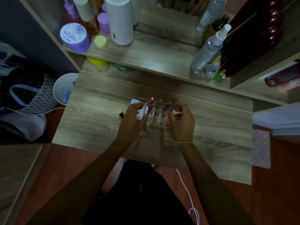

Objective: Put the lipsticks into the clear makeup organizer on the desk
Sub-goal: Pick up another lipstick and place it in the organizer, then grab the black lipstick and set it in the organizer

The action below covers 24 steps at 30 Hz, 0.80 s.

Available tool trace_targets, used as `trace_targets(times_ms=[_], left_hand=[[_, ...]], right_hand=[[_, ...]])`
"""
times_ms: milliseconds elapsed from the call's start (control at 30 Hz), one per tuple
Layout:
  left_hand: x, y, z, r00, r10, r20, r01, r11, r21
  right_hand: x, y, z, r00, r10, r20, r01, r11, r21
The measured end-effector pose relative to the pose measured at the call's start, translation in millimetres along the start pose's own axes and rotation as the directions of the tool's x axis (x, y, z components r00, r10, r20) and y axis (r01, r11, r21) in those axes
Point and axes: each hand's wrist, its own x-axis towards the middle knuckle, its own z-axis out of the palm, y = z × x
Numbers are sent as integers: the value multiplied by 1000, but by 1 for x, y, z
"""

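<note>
Both hands flanked the organizer [154, 117] on the tabletop [97, 120]: left hand [131, 120] clamped a white tube [142, 111], right hand [181, 120] a pink lipstick [176, 113].

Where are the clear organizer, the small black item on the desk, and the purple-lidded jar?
clear organizer [154, 122]: head view, front wall.
small black item [121, 114]: head view, its middle.
purple-lidded jar [73, 34]: head view, top of lid.

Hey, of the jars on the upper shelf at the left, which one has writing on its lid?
The big purple jar at the shelf's left end; its pale lid carries printed text. The small yellow jar beside it has a plain lid.
</note>
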Motion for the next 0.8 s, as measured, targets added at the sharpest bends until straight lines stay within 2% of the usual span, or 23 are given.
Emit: trace_targets(times_ms=[133, 300, 467, 600, 700, 800], left_hand=[[-16, -20, -20, 998, 1, -64, 8, 988, 152], [-35, -49, -50, 993, -14, -118, 35, 983, 179], [-46, -74, -68, 999, -12, -35, 25, 919, 394], [-49, -89, -74, 992, -123, 24, 84, 795, 601], [-52, -103, -77, 973, -220, 70, 118, 733, 670], [-57, -116, -83, 955, -276, 110, 129, 719, 682]], right_hand=[[-28, 1, 6, 1000, -23, -21, 22, 998, -54], [-59, -9, 33, 963, -106, 249, 108, 994, 5], [-74, -33, 68, 894, -130, 428, 152, 988, -16], [-72, -54, 89, 870, -188, 455, 208, 978, 7], [-65, -65, 102, 867, -187, 461, 230, 973, -38], [-61, -69, 116, 845, -147, 514, 271, 946, -176]])
